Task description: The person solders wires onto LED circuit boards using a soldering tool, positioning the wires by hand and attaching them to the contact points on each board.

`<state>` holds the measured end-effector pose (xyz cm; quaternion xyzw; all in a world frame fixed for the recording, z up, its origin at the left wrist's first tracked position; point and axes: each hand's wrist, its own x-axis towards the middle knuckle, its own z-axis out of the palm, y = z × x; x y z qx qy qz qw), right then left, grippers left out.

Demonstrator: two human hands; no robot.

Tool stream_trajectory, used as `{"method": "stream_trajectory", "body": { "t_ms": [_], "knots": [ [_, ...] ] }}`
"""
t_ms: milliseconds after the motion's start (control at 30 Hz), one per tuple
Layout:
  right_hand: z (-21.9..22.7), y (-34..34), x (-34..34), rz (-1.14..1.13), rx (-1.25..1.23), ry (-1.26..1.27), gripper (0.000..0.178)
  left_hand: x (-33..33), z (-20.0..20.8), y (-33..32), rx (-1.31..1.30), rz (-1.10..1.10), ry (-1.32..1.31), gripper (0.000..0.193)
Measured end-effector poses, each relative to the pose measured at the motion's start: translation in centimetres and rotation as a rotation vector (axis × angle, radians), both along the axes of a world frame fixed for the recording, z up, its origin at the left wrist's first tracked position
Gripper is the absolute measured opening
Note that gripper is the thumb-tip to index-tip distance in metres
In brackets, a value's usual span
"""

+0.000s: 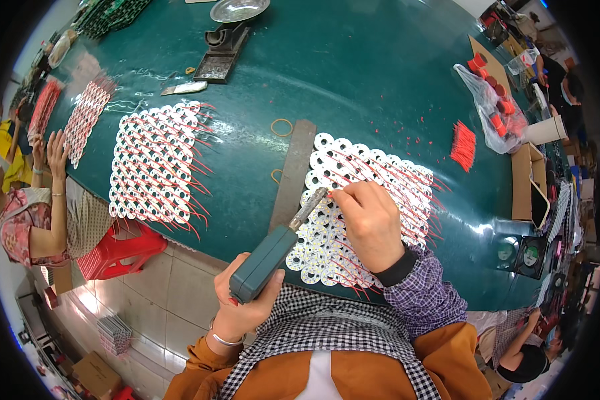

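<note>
Gleaming table [367, 67], discs [320, 257], tiled floor [147, 303]

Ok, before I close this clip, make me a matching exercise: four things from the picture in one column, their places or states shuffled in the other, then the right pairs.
Things
1. left hand
2. grey metal strip
3. bundle of red wires
4. plastic stool

Places or states
A. right of the panel of white discs
B. below table level, near a co-worker
C. gripping a dark green tool
D. along that panel's left edge

Pairs: 1-C, 2-D, 3-A, 4-B
</note>
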<state>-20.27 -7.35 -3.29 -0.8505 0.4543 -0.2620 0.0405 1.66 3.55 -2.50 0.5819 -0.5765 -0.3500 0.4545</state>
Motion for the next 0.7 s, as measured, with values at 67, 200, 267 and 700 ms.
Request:
{"method": "stream_trajectory", "body": {
  "t_ms": [67,200,267,700],
  "knots": [
    [0.23,-0.05,0.13,-0.006,0.001,-0.006,0.020,-0.03,0.15,0.02,0.008,0.003,0.005,0.019],
    [0.16,-0.06,0.16,-0.016,-0.003,-0.012,0.020,-0.02,0.29,0.30,0.027,0.017,0.004,0.021],
    [-0.01,-0.02,0.06,-0.009,-0.005,-0.002,0.020,0.14,0.04,0.54,0.024,0.017,0.009,0.022],
    [0.19,0.10,0.28,-0.025,0.006,0.005,0.021,0.04,-0.26,0.54,0.053,-0.003,0.043,0.018]
  ]
}}
